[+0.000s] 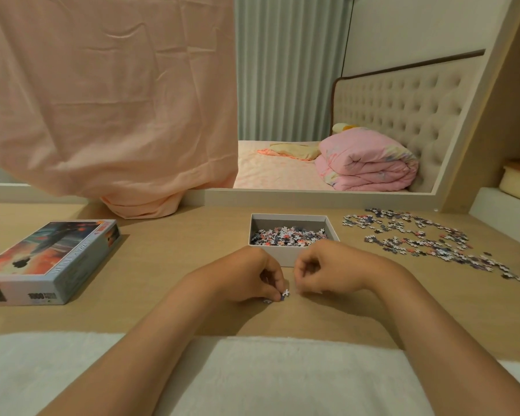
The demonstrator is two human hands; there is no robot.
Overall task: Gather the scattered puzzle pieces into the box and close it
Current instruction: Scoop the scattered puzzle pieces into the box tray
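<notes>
An open grey box (285, 257) stands at the middle of the wooden desk (168, 265), partly filled with puzzle pieces (288, 237). Its printed lid (47, 261) lies at the left. Many scattered pieces (418, 238) spread over the desk to the right of the box. Just in front of the box, my left hand (252, 276) pinches a small piece (285, 294) at the desk surface, and another small piece (267, 301) lies beside its fingers. My right hand (327, 270) is beside it with fingers curled; whether it holds anything is hidden.
A peach cloth (108, 100) hangs over the back left of the desk. Behind is a mirror showing a bed with a pink duvet (370, 160). A white box (505, 217) sits at the far right. White fabric (282, 379) covers my lap.
</notes>
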